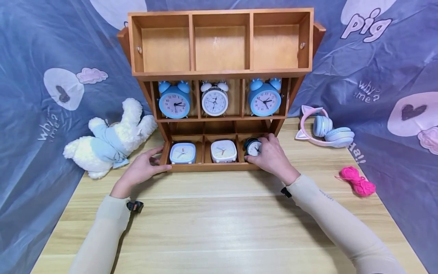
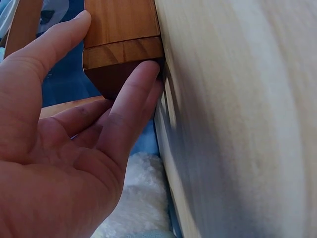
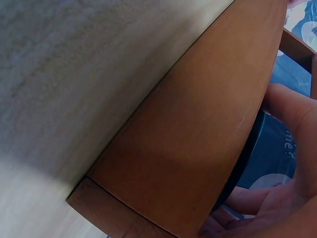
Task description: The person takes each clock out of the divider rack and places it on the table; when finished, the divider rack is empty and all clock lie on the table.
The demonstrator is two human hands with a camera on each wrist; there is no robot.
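A three-tier wooden shelf [image 1: 222, 167] stands on the table, with its front corner large in the left wrist view. My left hand [image 1: 143, 169] holds its lower left corner, thumb at the front and fingers against the side. My right hand [image 1: 273, 155] grips a small dark round alarm clock [image 1: 253, 147] in the bottom right compartment; the fingers hide part of its dial. In the right wrist view the shelf's front board [image 3: 183, 119] covers most of that clock. Beside it in the bottom tier sit a white square clock [image 1: 224, 151] and a blue-rimmed square clock [image 1: 183, 153].
The middle tier holds two blue twin-bell clocks, left [image 1: 174, 104] and right [image 1: 265, 102], around a white one [image 1: 214, 102]. A white plush toy [image 1: 109, 142] lies left. Pink cat-ear headphones [image 1: 323, 127] and pink yarn [image 1: 358, 182] lie right. A printed blue-grey cloth [image 1: 373, 68] hangs behind.
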